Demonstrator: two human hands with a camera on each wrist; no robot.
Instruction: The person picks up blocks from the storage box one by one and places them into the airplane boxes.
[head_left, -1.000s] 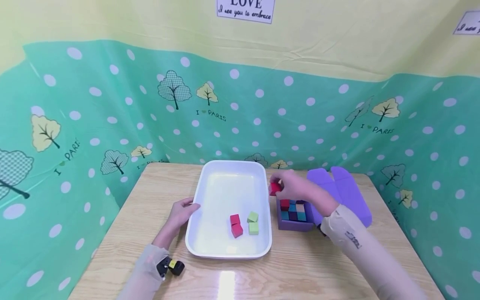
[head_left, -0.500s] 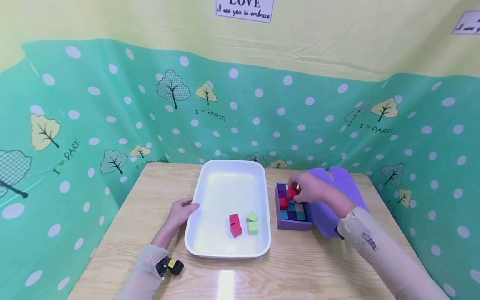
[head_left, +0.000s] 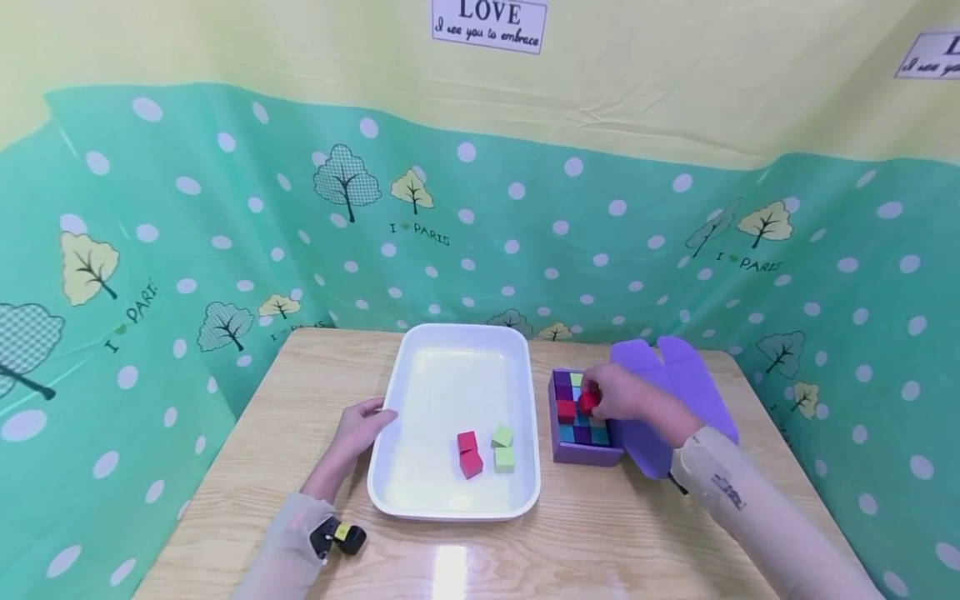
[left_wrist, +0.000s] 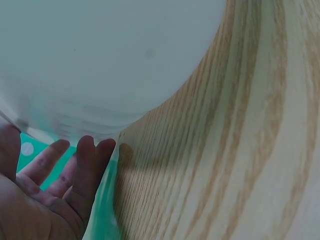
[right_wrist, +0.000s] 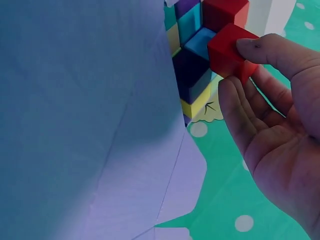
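In the head view my right hand (head_left: 617, 392) is over the purple box (head_left: 587, 454), pinching a red cube (head_left: 589, 401) between thumb and fingers. The right wrist view shows the held red cube (right_wrist: 231, 52) tilted, close over the colored cubes (right_wrist: 191, 65) packed inside. Another red cube (head_left: 566, 411) stands raised at the box's left side. My left hand (head_left: 362, 431) grips the left rim of the white tray (head_left: 380, 479), thumb over the edge. Its fingertips (left_wrist: 86, 142) lie against the outer wall in the left wrist view.
Two red cubes (head_left: 468, 454) and two light green cubes (head_left: 503, 450) lie in the tray's near right part. The box's purple lid flap (head_left: 701, 387) is folded out to the right, beneath my right forearm. A patterned cloth (head_left: 450, 208) hangs behind the wooden table (head_left: 300, 367).
My right hand has carried the red cube rightward from beside the tray to over the box, then lowered it nearer the packed cubes. The left hand keeps its place on the tray.
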